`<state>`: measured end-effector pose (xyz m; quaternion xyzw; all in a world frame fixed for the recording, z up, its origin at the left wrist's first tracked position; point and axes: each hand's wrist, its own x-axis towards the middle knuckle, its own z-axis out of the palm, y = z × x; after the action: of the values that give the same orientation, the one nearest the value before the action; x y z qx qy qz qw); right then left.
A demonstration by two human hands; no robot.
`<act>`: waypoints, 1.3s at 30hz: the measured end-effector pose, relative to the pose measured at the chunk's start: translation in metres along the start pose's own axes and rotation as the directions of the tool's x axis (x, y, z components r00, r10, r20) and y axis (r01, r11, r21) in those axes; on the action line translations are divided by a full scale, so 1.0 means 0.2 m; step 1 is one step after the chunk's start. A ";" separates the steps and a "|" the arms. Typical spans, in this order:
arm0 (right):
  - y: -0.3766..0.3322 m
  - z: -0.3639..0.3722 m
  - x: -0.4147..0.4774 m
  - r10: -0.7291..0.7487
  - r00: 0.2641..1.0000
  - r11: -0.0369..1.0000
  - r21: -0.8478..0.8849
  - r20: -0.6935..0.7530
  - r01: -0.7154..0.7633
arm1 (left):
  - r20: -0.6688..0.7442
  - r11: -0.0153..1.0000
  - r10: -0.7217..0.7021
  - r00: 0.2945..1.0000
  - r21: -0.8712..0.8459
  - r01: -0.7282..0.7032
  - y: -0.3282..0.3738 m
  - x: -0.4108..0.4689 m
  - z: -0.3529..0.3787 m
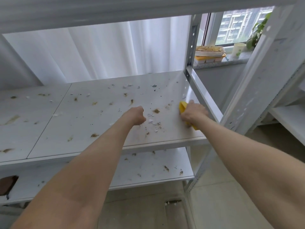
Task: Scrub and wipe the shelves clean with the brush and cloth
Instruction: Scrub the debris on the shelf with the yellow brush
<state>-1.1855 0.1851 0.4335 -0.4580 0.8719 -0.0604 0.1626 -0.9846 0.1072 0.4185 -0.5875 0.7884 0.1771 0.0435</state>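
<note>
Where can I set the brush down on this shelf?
Mostly bare: the front strip of the shelf between the forearms, and the back-left patch by the curtain. Crowded: scraps and crumbs between left hand and right hand.

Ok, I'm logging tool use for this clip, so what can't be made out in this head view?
All in the head view:
The yellow item: mostly covered by the right hand gripping it; brush or cloth unclear.
The left hand: fingers curl away from the camera, so whether it holds anything is hidden.
A dark shape at lower left: cut off by the picture's edge.
</note>
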 end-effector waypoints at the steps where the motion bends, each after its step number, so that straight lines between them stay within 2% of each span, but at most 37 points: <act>1: 0.04 -0.01 0.00 0.055 0.998 0.998 -0.040 0.016 -0.054 | 0.005 1.000 -0.001 1.000 0.005 0.001 -0.01 -0.01 0.00; 4: 0.05 0.04 -0.05 0.081 0.994 0.995 -0.066 0.066 -0.077 | 0.026 1.000 0.002 1.000 0.030 -0.003 -0.01 -0.02 0.01; 11: -0.30 0.25 -0.18 -0.198 0.967 0.980 0.062 0.158 0.191 | 0.009 0.999 0.001 1.000 0.050 -0.002 -0.01 -0.05 0.03; 13: -0.30 0.20 -0.14 -0.222 0.968 0.971 0.112 0.118 0.209 | -0.015 1.000 0.011 1.000 0.009 -0.010 -0.02 -0.06 0.01; 15: -0.24 0.12 -0.05 -0.175 0.984 0.977 0.129 0.029 0.170 | -0.032 1.000 0.004 0.999 -0.024 -0.005 -0.05 -0.06 -0.01; 18: -0.11 0.01 0.10 -0.007 0.998 0.992 0.126 -0.069 0.016 | -0.029 0.999 -0.014 0.999 -0.045 0.012 -0.10 -0.06 -0.02; 20: -0.06 0.01 0.17 0.080 0.995 0.991 0.112 -0.067 -0.072 | -0.019 0.999 -0.023 1.000 -0.047 0.022 -0.13 -0.05 -0.01; 22: -0.07 0.05 0.20 0.077 0.996 0.995 0.062 -0.043 -0.075 | -0.013 0.998 -0.035 0.999 -0.044 0.034 -0.15 -0.04 0.00; 26: -0.26 0.09 0.18 -0.039 0.999 0.995 -0.091 -0.026 0.036 | -0.014 0.998 -0.052 0.999 -0.035 0.051 -0.18 0.00 0.01; 32: -0.53 0.25 0.06 -0.288 0.954 0.955 -0.050 0.084 0.293 | -0.035 0.999 -0.038 0.999 -0.003 0.038 -0.13 0.04 0.01; 35: -0.46 0.16 0.13 -0.224 0.975 0.974 0.032 0.011 0.223 | -0.055 0.999 -0.037 0.998 -0.028 0.036 -0.14 0.05 -0.01; 39: -0.22 0.03 0.27 -0.012 0.997 1.000 -0.008 -0.073 0.011 | -0.051 0.999 -0.043 0.998 -0.036 0.041 -0.17 0.06 -0.01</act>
<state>-1.1776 0.1152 0.4274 -0.4610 0.8748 -0.0749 0.1285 -0.9564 0.0871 0.4086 -0.6089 0.7736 0.1748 0.0164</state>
